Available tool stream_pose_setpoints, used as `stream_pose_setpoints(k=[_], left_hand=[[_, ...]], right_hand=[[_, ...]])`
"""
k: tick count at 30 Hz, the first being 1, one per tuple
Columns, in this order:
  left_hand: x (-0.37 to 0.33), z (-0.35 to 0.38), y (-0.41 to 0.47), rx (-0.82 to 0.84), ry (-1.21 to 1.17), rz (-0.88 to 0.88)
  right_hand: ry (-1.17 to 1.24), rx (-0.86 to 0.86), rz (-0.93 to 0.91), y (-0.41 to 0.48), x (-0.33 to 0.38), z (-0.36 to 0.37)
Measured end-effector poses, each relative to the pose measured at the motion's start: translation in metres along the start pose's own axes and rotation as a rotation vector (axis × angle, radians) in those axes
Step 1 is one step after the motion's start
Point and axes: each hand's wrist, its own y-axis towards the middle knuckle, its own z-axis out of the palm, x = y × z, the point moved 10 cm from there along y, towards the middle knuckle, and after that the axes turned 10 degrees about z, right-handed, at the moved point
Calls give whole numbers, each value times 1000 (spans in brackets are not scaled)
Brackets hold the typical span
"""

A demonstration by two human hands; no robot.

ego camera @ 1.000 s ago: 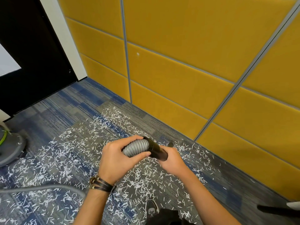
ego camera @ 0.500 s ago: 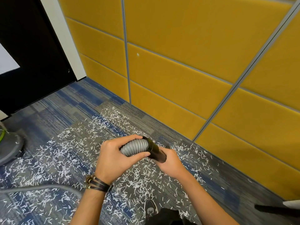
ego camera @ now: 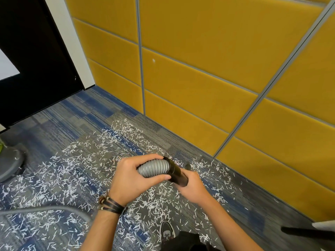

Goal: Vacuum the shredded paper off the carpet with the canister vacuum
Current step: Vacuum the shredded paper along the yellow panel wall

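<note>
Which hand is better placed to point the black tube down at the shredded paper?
Probably the right hand: it grips the black tube, while the left hand holds the grey hose behind it.

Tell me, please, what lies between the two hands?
Head view: a ribbed grey hose and black tubular cuff, gripped by left hand and right hand.

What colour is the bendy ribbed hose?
Grey, with a black end piece; the hose shows best in the head view.

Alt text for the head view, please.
The left hand grips a grey ribbed vacuum hose and the right hand its black cuff, above carpet strewn with shredded paper. Yellow wall panels stand behind.
</note>
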Motion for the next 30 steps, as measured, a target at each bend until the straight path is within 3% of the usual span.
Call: stream_pose_setpoints(k=[6,16,23,30], left_hand=[[-10,-14,-4,-76,60,36],[3,-2,-10,15,-41,6],[-3,-9,-21,-59,0,31],[7,-4,-33,-19,11,-6]], right_hand=[[-43,3,-2,8,13,-3],[-7,-7,2,-13,1,8],[-93,-29,-5,-9,9,1],[-78,6,11,-14,-1,15]])
